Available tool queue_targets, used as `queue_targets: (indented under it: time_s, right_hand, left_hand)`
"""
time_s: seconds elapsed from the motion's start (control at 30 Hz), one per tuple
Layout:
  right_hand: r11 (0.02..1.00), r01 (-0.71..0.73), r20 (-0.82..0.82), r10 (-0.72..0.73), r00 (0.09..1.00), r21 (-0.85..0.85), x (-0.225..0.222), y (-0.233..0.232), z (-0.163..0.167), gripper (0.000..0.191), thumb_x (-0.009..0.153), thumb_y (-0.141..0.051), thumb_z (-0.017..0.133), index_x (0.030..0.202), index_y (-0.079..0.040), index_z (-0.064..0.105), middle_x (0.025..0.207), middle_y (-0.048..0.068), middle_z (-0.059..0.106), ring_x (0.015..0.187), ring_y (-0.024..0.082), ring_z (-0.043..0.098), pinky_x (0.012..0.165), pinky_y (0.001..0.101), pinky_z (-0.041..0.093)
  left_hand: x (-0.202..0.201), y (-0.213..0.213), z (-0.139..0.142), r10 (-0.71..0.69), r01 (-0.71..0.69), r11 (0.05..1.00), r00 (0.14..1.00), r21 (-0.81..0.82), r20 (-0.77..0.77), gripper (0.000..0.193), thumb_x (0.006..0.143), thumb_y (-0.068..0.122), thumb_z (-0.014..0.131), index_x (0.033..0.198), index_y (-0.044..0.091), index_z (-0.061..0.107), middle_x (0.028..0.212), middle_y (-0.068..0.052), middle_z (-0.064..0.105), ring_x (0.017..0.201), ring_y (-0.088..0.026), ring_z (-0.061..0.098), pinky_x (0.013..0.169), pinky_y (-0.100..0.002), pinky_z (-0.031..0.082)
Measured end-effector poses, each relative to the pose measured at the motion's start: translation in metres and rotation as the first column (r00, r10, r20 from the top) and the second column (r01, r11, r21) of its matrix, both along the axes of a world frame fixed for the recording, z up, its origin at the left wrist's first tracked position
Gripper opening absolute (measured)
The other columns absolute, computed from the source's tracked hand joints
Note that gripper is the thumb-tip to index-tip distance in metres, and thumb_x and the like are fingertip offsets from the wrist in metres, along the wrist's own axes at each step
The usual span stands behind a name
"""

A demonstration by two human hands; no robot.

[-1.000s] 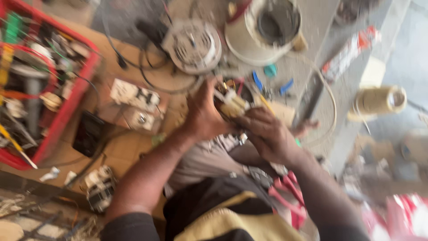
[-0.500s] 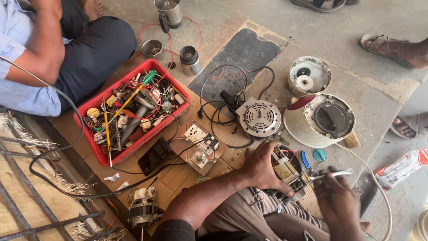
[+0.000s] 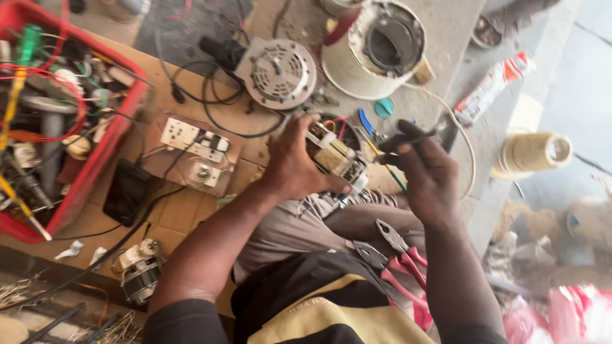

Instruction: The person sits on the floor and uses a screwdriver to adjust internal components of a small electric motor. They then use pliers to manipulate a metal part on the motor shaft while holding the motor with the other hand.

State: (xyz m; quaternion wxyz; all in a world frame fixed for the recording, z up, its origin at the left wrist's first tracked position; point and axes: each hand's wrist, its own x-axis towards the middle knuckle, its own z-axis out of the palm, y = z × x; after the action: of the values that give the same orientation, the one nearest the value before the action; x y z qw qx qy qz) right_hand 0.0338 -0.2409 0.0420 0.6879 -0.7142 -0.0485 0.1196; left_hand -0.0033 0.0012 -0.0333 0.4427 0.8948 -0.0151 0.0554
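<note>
My left hand point(image 3: 293, 167) clamps the small motor point(image 3: 336, 156) over my lap; right hand point(image 3: 428, 171) pinches a thin tool point(image 3: 408, 139). Risk: tip slips, nicking windings.

A red crate point(image 3: 95, 162) full of wires and parts is seen at the left. A round motor point(image 3: 278, 73) is placed beside a white appliance housing point(image 3: 347, 70). Red-handled pliers point(image 3: 398, 251) are laid on the lap.

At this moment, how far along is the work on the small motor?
Done: white appliance housing lies opened, round grey motor out beside it. In hand: left hand grips small wound motor; right hand holds a thin tool. Left: nothing reassembled; red-handled pliers rest on lap.
</note>
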Motion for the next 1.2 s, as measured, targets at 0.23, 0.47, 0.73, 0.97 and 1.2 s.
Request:
queue_targets:
  time_s: [0.23, 0.47, 0.73, 0.97, 1.2]
  right_hand:
    - [0.947, -0.157, 0.116, 0.196, 0.974, -0.279, -0.011, 0.019, 0.011, 0.034, 0.106, -0.005, 0.058, 0.138, 0.004, 0.060, 0.112, 0.011, 0.076, 0.102, 0.016, 0.072, 0.092, 0.0295, 0.057]
    - [0.857, -0.339, 0.262, 0.456, 0.851, -0.389, -0.011, 0.019, 0.008, 0.031, 0.103, -0.004, 0.060, 0.132, 0.004, 0.063, 0.119, 0.013, 0.072, 0.108, 0.018, 0.072, 0.092, 0.0334, 0.059]
    - [0.903, 0.235, -0.420, -0.068, 0.905, 0.359, 0.006, 0.015, -0.053, 0.022, 0.111, -0.011, 0.051, 0.129, -0.001, 0.057, 0.110, 0.013, 0.067, 0.100, 0.023, 0.068, 0.090, 0.0373, 0.058]
    - [0.862, 0.304, -0.429, -0.115, 0.896, 0.405, 0.013, -0.002, -0.047, 0.024, 0.108, -0.009, 0.048, 0.131, 0.000, 0.051, 0.111, 0.013, 0.066, 0.101, 0.023, 0.066, 0.089, 0.0382, 0.058]
    - [0.986, -0.111, 0.049, 0.118, 0.992, -0.126, -0.017, 0.020, -0.010, 0.038, 0.109, -0.004, 0.052, 0.146, 0.003, 0.052, 0.125, 0.012, 0.070, 0.118, 0.019, 0.064, 0.104, 0.0344, 0.052]
  left_hand:
    - [0.001, 0.002, 0.026, -0.021, 0.019, 1.000, 0.997, -0.020, -0.075, 0.137, 0.046, 0.074, 0.094, 0.146, 0.000, 0.036, 0.140, -0.018, 0.051, 0.136, -0.036, 0.049, 0.111, -0.060, 0.031]
    - [0.002, 0.003, 0.022, -0.041, 0.039, 0.999, 0.996, -0.027, -0.073, 0.137, 0.049, 0.078, 0.092, 0.147, 0.001, 0.035, 0.138, -0.018, 0.052, 0.135, -0.035, 0.051, 0.112, -0.060, 0.031]
    - [0.001, 0.001, 0.019, -0.024, 0.023, 0.999, 1.000, -0.031, -0.010, 0.133, 0.048, 0.070, 0.096, 0.145, 0.002, 0.036, 0.137, -0.020, 0.052, 0.133, -0.037, 0.050, 0.112, -0.058, 0.035]
    - [0.000, 0.002, 0.019, -0.029, 0.030, 0.999, 0.999, -0.041, 0.023, 0.132, 0.048, 0.069, 0.097, 0.144, 0.000, 0.037, 0.136, -0.019, 0.053, 0.132, -0.037, 0.052, 0.110, -0.056, 0.037]
    - [0.001, 0.003, 0.024, -0.034, 0.033, 0.998, 0.999, -0.052, -0.020, 0.133, 0.049, 0.073, 0.094, 0.145, 0.000, 0.038, 0.135, -0.018, 0.053, 0.132, -0.035, 0.052, 0.112, -0.056, 0.036]
